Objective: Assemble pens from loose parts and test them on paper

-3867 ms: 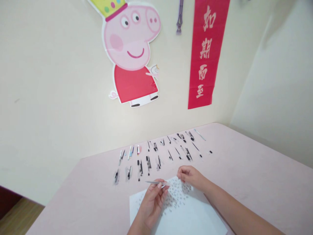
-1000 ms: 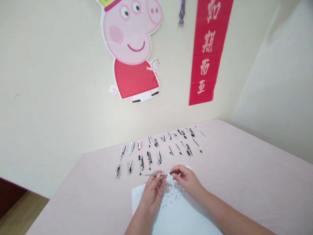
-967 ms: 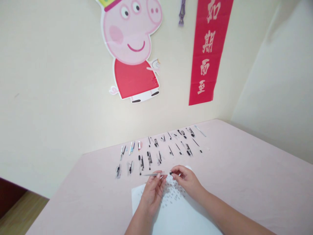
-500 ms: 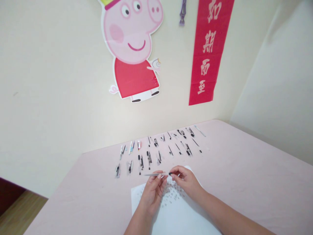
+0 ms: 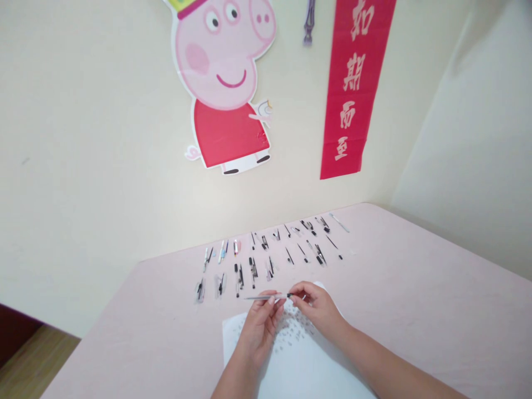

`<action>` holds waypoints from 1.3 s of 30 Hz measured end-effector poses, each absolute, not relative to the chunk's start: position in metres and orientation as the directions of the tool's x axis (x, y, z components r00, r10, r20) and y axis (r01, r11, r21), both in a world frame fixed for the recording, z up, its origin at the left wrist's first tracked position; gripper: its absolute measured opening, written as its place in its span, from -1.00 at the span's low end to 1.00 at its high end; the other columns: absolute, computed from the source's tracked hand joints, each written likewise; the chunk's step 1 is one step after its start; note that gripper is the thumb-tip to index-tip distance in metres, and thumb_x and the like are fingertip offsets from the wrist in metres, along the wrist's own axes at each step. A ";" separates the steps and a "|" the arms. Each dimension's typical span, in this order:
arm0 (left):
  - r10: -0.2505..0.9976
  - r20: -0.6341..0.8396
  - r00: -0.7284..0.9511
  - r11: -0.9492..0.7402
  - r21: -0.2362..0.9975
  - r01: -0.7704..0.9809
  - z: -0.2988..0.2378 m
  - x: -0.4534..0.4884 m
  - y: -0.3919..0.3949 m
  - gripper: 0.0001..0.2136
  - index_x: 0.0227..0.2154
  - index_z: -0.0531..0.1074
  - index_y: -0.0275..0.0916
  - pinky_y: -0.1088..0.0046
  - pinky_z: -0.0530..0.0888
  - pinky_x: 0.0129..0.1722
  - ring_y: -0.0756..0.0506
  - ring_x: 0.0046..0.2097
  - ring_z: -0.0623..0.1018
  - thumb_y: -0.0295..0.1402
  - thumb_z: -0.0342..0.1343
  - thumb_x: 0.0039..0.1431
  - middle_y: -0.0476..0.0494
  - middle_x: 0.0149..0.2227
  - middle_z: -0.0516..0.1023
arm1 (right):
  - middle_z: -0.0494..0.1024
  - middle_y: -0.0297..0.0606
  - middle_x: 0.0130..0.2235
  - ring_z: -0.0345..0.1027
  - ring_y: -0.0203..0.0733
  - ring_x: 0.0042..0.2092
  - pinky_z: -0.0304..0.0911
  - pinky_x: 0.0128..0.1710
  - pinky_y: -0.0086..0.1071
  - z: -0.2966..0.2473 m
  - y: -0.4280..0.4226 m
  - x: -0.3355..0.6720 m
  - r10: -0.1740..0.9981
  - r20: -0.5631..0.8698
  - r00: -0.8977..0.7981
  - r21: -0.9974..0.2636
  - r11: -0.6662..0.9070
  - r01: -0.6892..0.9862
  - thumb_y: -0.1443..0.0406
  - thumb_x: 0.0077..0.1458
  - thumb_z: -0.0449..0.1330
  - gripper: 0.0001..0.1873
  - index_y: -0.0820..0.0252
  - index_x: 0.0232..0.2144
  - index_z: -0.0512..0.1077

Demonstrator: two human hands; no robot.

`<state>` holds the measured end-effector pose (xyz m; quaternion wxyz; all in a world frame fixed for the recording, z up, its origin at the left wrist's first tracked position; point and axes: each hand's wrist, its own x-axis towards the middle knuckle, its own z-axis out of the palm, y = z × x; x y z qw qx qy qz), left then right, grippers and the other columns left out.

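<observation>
A slim grey pen [image 5: 254,298] lies level between my two hands, its pointed end toward the left. My left hand [image 5: 261,330] is closed on the barrel, pinching it between thumb and fingers. With thumb and fingertips my right hand [image 5: 319,308] pinches the black end piece [image 5: 290,295] at the pen's right end. Whether that piece is joined to the barrel cannot be made out. Beneath both hands is a sheet of white paper [image 5: 316,368], with many small grey bits [image 5: 293,327] on it, too small to name.
Beyond my hands, pen parts lie in rows on the pale pink table [image 5: 415,310], among them black refills [image 5: 290,255] and clear barrels with black caps [image 5: 236,280]. A light-blue pen [image 5: 339,222] lies at the far right. The wall carries a pig cutout [image 5: 230,133] and a red banner [image 5: 353,88].
Both hands keep nearly the same hold on the pen. The view has shifted very slightly; nothing on the table has visibly moved.
</observation>
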<state>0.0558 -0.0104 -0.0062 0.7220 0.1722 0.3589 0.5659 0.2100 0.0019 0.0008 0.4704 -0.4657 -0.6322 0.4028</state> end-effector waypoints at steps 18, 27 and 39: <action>0.933 -0.347 0.095 0.310 0.644 -0.700 -0.001 0.057 -0.011 -0.90 -0.39 0.43 -0.33 0.63 0.53 -0.34 0.01 -0.33 0.58 -0.60 0.14 0.01 -0.12 -0.40 0.57 | 0.49 -0.28 -0.43 0.33 -0.26 -0.39 0.21 -0.41 -0.43 0.001 0.002 0.211 0.964 0.232 -0.127 -0.934 0.258 0.249 0.34 -0.05 0.12 -0.89 0.21 -0.44 0.44; 0.932 -0.350 0.094 0.311 0.640 -0.702 -0.003 0.057 -0.010 -0.91 -0.38 0.43 -0.33 0.63 0.52 -0.34 0.01 -0.33 0.58 -0.59 0.13 0.03 -0.12 -0.40 0.56 | 0.49 -0.29 -0.43 0.33 -0.27 -0.39 0.21 -0.40 -0.44 0.001 0.002 0.211 0.962 0.242 -0.129 -0.930 0.268 0.252 0.34 -0.04 0.12 -0.90 0.21 -0.43 0.44; 0.936 -0.337 0.103 0.309 0.643 -0.701 -0.003 0.057 -0.010 -0.90 -0.38 0.43 -0.33 0.63 0.52 -0.33 0.00 -0.32 0.58 -0.58 0.17 0.00 -0.12 -0.39 0.56 | 0.48 -0.28 -0.42 0.34 -0.27 -0.39 0.23 -0.40 -0.43 0.003 0.000 0.211 0.952 0.272 -0.144 -0.908 0.303 0.291 0.33 -0.02 0.12 -0.90 0.19 -0.43 0.44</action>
